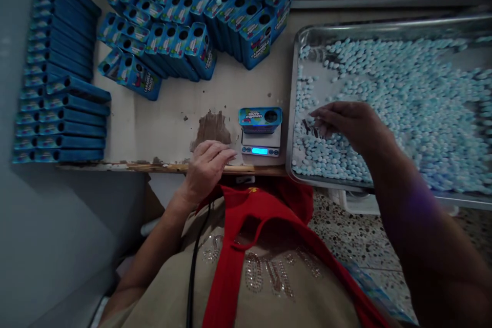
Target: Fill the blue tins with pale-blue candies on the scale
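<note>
On the table's near edge (265, 169), the left hand (209, 161) rests with its fingers together and loosely curved, nothing visible in its grasp. Just to its right, the blue "Caramelo Macizo" box (260, 117) stands on a small digital scale (262, 140), between the two hands and touching neither. The right hand (351, 120) reaches over the left part of a metal tray (292, 87), thumb and fingers drawn together in a pinch; whether a candy sits between them cannot be told.

The box stands upright, its printed top facing up; the long axis of that top runs left to right, with the round dark hole at the right end and the lettering upside down. What is inside the box is too dark to tell.

The tray holds a broad spread of pale blue and white oval candies (384, 69). Matching blue boxes stand grouped at the back (180, 36) and packed in a row along the left (69, 102).
</note>
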`<action>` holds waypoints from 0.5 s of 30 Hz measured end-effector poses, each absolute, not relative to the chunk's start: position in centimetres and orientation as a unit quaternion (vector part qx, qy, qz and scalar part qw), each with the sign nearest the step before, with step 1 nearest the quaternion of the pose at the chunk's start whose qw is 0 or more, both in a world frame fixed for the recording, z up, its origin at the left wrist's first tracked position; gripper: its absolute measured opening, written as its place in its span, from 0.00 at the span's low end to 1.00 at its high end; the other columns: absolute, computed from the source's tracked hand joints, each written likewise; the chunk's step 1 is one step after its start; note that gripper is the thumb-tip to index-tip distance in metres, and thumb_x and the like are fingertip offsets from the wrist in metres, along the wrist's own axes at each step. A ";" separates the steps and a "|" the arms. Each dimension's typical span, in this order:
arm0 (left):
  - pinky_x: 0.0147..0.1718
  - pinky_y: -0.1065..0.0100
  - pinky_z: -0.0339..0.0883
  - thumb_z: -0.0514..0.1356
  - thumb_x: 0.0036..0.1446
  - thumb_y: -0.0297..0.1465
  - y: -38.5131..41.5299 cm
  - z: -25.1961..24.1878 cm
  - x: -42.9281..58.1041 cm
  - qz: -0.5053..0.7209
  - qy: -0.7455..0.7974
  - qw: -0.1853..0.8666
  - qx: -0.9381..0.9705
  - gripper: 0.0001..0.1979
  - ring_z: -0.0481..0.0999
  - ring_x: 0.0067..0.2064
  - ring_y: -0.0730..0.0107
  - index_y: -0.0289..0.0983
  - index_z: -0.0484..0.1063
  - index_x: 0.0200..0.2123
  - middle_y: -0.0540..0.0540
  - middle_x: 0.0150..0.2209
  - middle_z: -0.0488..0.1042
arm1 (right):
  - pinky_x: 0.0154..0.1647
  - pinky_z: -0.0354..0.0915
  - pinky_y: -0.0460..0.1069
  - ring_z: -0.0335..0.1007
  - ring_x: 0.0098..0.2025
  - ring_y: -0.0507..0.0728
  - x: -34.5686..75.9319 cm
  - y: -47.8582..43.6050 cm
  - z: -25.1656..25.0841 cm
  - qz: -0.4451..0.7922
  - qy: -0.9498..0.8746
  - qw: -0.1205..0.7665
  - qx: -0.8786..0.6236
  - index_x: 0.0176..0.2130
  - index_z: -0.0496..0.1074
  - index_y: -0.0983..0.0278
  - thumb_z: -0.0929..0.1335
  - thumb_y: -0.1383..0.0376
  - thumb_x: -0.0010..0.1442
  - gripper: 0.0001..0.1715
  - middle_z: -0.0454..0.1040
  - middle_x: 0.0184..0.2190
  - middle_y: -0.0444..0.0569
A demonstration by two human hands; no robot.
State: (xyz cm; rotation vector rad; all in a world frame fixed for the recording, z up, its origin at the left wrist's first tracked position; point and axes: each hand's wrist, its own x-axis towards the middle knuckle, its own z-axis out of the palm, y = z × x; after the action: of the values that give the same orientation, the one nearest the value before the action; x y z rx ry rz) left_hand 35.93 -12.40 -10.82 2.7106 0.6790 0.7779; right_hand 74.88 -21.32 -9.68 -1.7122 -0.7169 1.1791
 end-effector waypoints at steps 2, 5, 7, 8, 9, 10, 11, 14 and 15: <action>0.54 0.58 0.82 0.67 0.82 0.30 -12.0 -10.0 36.4 0.311 0.241 0.114 0.912 0.06 0.86 0.47 0.57 0.43 0.87 0.51 0.43 0.44 0.89 | 0.28 0.69 0.46 0.72 0.25 0.51 74.9 -21.3 -9.9 0.476 -0.313 0.439 -0.695 0.39 0.85 0.65 0.83 0.60 0.68 0.12 0.81 0.28 0.49; 0.53 0.61 0.82 0.68 0.83 0.34 -11.2 -8.4 37.3 0.357 0.241 0.109 0.896 0.06 0.87 0.45 0.60 0.42 0.87 0.51 0.45 0.43 0.89 | 0.32 0.70 0.45 0.73 0.27 0.50 75.1 -21.2 -9.5 0.473 -0.332 0.404 -0.709 0.39 0.85 0.65 0.81 0.64 0.68 0.07 0.81 0.27 0.47; 0.52 0.63 0.82 0.68 0.83 0.37 -10.4 -7.2 38.4 0.365 0.242 0.122 0.891 0.08 0.87 0.45 0.62 0.43 0.87 0.51 0.46 0.43 0.89 | 0.36 0.73 0.47 0.76 0.29 0.52 75.2 -20.9 -8.6 0.490 -0.341 0.367 -0.713 0.41 0.85 0.65 0.82 0.67 0.65 0.06 0.82 0.27 0.47; 0.52 0.63 0.81 0.68 0.83 0.39 -10.0 -6.6 39.2 0.365 0.239 0.128 0.890 0.09 0.87 0.45 0.63 0.43 0.87 0.51 0.47 0.43 0.89 | 0.38 0.74 0.48 0.78 0.30 0.54 75.2 -20.8 -7.9 0.494 -0.347 0.350 -0.716 0.41 0.86 0.65 0.83 0.67 0.63 0.07 0.83 0.27 0.48; 0.53 0.63 0.81 0.68 0.83 0.39 -9.5 -6.1 40.1 0.363 0.233 0.133 0.892 0.09 0.86 0.46 0.63 0.43 0.87 0.51 0.47 0.43 0.88 | 0.40 0.76 0.50 0.80 0.31 0.55 75.2 -20.6 -7.0 0.493 -0.358 0.333 -0.719 0.43 0.86 0.65 0.82 0.67 0.63 0.08 0.84 0.28 0.49; 0.54 0.63 0.81 0.68 0.84 0.39 -9.0 -5.6 41.1 0.358 0.223 0.136 0.896 0.09 0.86 0.47 0.63 0.43 0.87 0.52 0.47 0.44 0.88 | 0.42 0.77 0.51 0.83 0.33 0.57 75.2 -20.4 -6.0 0.485 -0.377 0.317 -0.723 0.44 0.87 0.65 0.82 0.66 0.63 0.09 0.85 0.29 0.50; 0.56 0.62 0.81 0.68 0.83 0.37 -8.5 -5.3 42.3 0.350 0.212 0.136 0.902 0.08 0.86 0.48 0.62 0.43 0.88 0.52 0.46 0.45 0.88 | 0.43 0.77 0.52 0.85 0.34 0.58 75.0 -20.2 -4.8 0.467 -0.403 0.303 -0.727 0.46 0.88 0.65 0.81 0.65 0.64 0.10 0.85 0.29 0.50; 0.60 0.59 0.80 0.68 0.82 0.31 -7.6 -5.1 45.4 0.306 0.179 0.133 0.925 0.06 0.86 0.52 0.59 0.43 0.88 0.52 0.45 0.47 0.87 | 0.41 0.74 0.52 0.86 0.36 0.59 74.2 -19.5 -1.0 0.401 -0.487 0.271 -0.727 0.50 0.90 0.64 0.77 0.64 0.67 0.13 0.86 0.30 0.49; 0.61 0.58 0.80 0.69 0.81 0.29 -7.4 -5.2 46.1 0.291 0.172 0.133 0.932 0.06 0.86 0.53 0.58 0.43 0.89 0.53 0.44 0.48 0.87 | 0.39 0.73 0.52 0.86 0.36 0.60 73.7 -19.3 0.1 0.382 -0.515 0.261 -0.722 0.50 0.90 0.63 0.76 0.64 0.67 0.14 0.86 0.31 0.48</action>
State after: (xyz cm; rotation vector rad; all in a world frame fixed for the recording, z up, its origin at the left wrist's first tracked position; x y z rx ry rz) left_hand 46.10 -7.45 -5.24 2.7030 0.4977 0.8451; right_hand 73.66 -19.26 0.13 -1.9537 -1.3941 1.0330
